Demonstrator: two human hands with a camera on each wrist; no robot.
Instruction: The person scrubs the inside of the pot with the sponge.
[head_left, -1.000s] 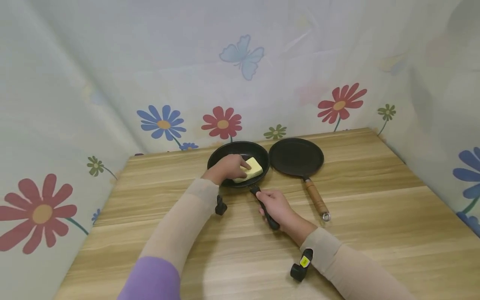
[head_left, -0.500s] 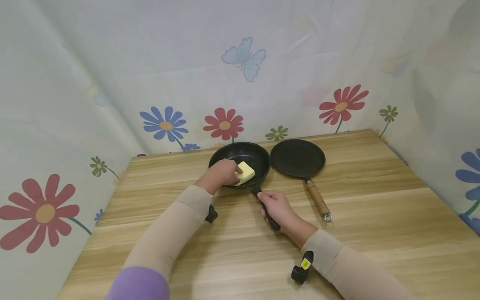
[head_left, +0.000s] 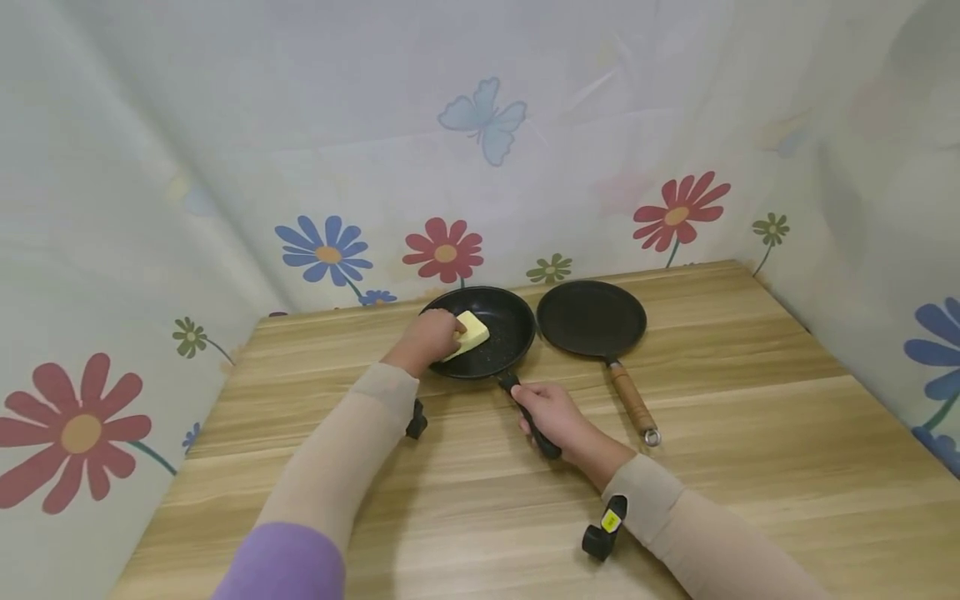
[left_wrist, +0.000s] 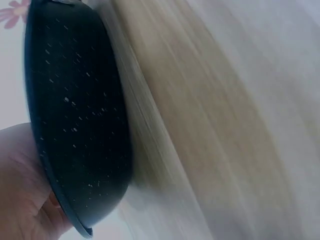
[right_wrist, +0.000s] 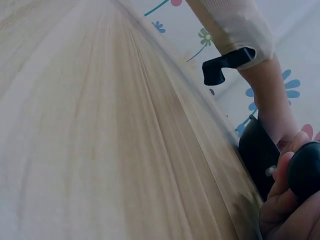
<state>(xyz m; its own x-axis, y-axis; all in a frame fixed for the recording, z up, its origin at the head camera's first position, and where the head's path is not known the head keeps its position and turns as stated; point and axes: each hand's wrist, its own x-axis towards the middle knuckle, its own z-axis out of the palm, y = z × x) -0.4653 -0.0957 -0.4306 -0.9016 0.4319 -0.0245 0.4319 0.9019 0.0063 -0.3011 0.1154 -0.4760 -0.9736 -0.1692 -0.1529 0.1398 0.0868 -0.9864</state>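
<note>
A yellow sponge (head_left: 473,332) lies against the inside of a black frying pan (head_left: 510,329), toward its left side. My left hand (head_left: 432,337) reaches over the pan's near-left rim and grips the sponge, with part of it hidden under the fingers. In the left wrist view the speckled outer wall of the frying pan (left_wrist: 80,110) hides most of that hand (left_wrist: 25,185). My right hand (head_left: 553,415) is wrapped round the pan's black handle (head_left: 546,446). From the right wrist, the handle's rounded end (right_wrist: 306,172) shows between the curled fingers (right_wrist: 282,172).
A flat black griddle pan (head_left: 592,318) with a wooden handle (head_left: 632,396) lies right of the frying pan, close to its rim. Both are on a wood-grain table (head_left: 480,517). Flower-printed sheeting (head_left: 480,192) stands behind and at both sides.
My left hand has slid the sponge leftward across the pan's inside, from its right part to its left. The right hand keeps its hold on the handle.
</note>
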